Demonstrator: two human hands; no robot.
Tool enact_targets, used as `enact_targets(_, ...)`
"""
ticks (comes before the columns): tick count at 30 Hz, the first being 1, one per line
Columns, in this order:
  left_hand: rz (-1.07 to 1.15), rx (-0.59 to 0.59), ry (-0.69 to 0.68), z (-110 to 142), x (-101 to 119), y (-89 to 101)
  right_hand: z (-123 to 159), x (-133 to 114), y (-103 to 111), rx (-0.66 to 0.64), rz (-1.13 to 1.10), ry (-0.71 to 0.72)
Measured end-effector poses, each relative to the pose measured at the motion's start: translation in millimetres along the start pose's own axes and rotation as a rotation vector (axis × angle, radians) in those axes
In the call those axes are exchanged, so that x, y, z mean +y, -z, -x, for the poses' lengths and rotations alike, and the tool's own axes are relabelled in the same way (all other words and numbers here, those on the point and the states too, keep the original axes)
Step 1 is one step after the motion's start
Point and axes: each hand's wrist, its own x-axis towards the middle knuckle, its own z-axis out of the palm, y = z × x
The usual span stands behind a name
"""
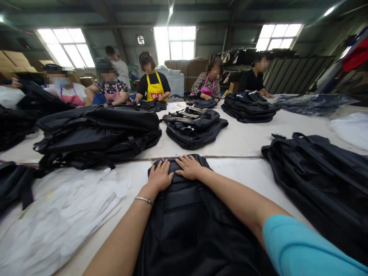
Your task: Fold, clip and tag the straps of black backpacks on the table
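A black backpack (184, 222) lies flat on the table directly in front of me, its zipped front panel facing up. My left hand (160, 175) rests on the upper left of the bag, fingers stretched out and a silver bangle on the wrist. Beside it, my right hand (189, 167) presses flat on the top part of the same bag, fingers spread. Neither hand grips anything. The lower end of the backpack runs out of view at the bottom, and my right forearm covers part of its side.
White sheets of thin material (66, 214) lie to the left. Stacked black bags (100, 130) stand beyond, with another pile (195, 128) at the centre and more bags (319, 172) on the right. Several people in aprons work across the pale table (244, 138).
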Motion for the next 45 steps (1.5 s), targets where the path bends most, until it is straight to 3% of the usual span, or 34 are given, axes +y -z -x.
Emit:
enact_targets(2,0.012,0.003,0.004,-0.1,-1.6,0.7,-1.2,5.9,9.7,-0.040,0.030,0.027)
enact_targets(7,0.033,0.018,0.002,-0.5,-2.3,-3.5,18.5,31.5,13.3,0.105,-0.017,-0.007)
enact_targets(10,0.059,0.015,0.002,-2.0,0.0,-4.0,29.6,47.9,2.6,0.004,-0.129,-0.097)
enact_targets(12,0.109,-0.001,0.000,-2.7,0.3,1.4,32.3,49.0,0.0,-0.028,-0.149,-0.127)
enact_targets(15,0.193,-0.059,-0.028,5.3,-3.0,21.2,45.8,37.0,6.5,0.035,-0.136,-0.170)
enact_targets(17,0.216,-0.068,-0.047,24.9,-4.6,40.4,72.7,27.2,15.9,0.116,-0.150,-0.153)
enact_targets(20,0.254,0.011,-0.123,81.0,1.6,68.2,142.1,16.2,33.3,0.192,-0.248,-0.075)
enact_targets(22,0.319,0.033,-0.270,128.1,11.9,80.1,197.0,7.3,44.0,0.125,-0.321,-0.078)
enact_targets(24,0.343,-0.092,-0.366,170.2,24.2,85.2,246.0,-6.4,51.1,-0.019,-0.336,-0.104)
enact_targets(27,0.338,-0.210,-0.356,206.6,39.0,87.5,290.4,-31.5,53.8,-0.126,-0.216,-0.149)
enact_targets(30,0.285,-0.299,-0.363,213.8,47.4,94.5,296.8,-44.8,57.1,-0.155,-0.097,-0.220)
enact_targets(33,0.192,-0.400,-0.436,214.6,55.7,106.4,281.8,-34.9,75.0,-0.116,-0.049,-0.259)
enact_targets(36,0.202,-0.465,-0.514,222.4,66.4,115.4,266.0,-10.8,104.4,0.051,0.019,-0.375)
enact_targets(39,0.222,-0.454,-0.557,233.5,74.0,119.3,262.2,4.2,125.0,0.289,0.094,-0.481)
enact_targets(42,0.256,-0.479,-0.601,242.4,75.0,120.3,274.4,-10.1,122.5,0.426,-0.017,-0.339)
enact_targets(45,0.248,-0.484,-0.634,247.9,73.9,117.9,301.5,-50.3,105.0,0.287,-0.320,-0.018)
